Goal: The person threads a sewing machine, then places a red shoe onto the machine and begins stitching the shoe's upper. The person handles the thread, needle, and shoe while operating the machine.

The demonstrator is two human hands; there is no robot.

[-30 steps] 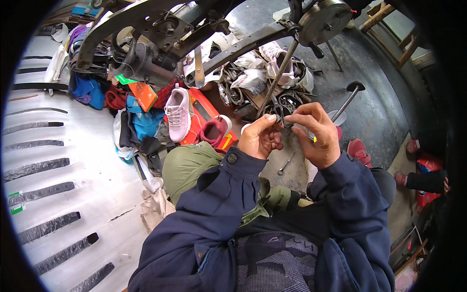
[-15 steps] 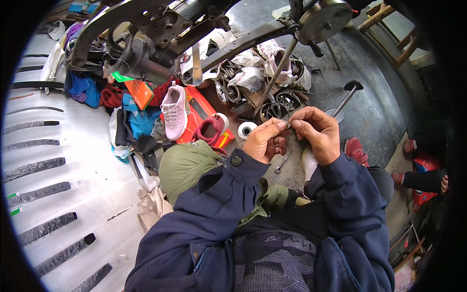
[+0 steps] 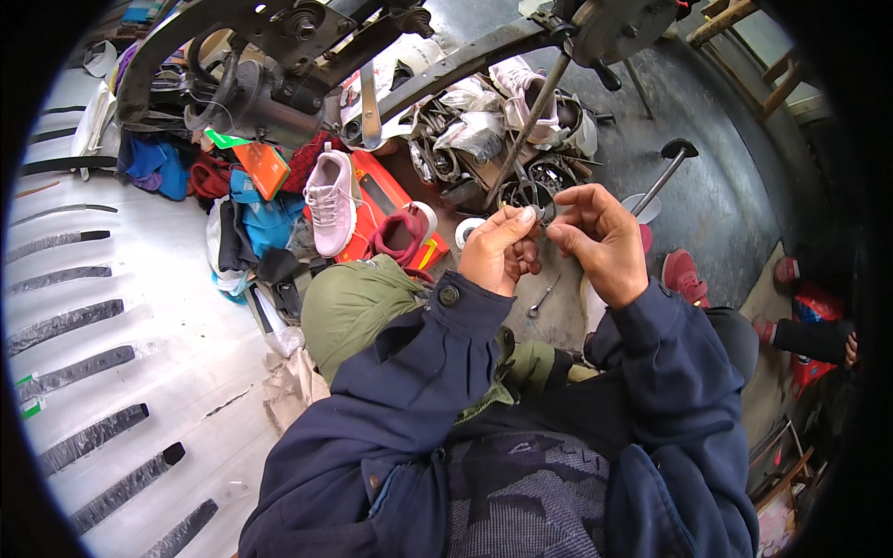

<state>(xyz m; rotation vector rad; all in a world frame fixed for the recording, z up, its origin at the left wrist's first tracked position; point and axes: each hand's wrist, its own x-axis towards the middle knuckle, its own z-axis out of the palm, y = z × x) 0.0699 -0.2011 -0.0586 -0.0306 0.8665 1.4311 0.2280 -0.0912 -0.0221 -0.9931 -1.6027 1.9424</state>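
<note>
In front of my chest my left hand is closed, thumb pressed against the forefinger on something small that I cannot make out. A tiny dark tip shows beside its thumb. Just to its right, my right hand has thumb and forefinger brought together in a pinch; whatever they hold is too small to name. A narrow gap separates the two sets of fingertips. Behind my left hand lies a white spool, partly hidden by it. Below the hands, a small metal wrench lies on the floor.
A dark cast-metal sewing machine with a handwheel spans the top. Beyond my hands are a pink sneaker, a dark red shoe and bins of metal parts. Olive cloth bulges by my left arm. Another person's arm shows right.
My hands, which met at the fingertips, have drawn slightly apart. The right hand's fingers have lifted and loosened a little. The view has shifted slightly.
</note>
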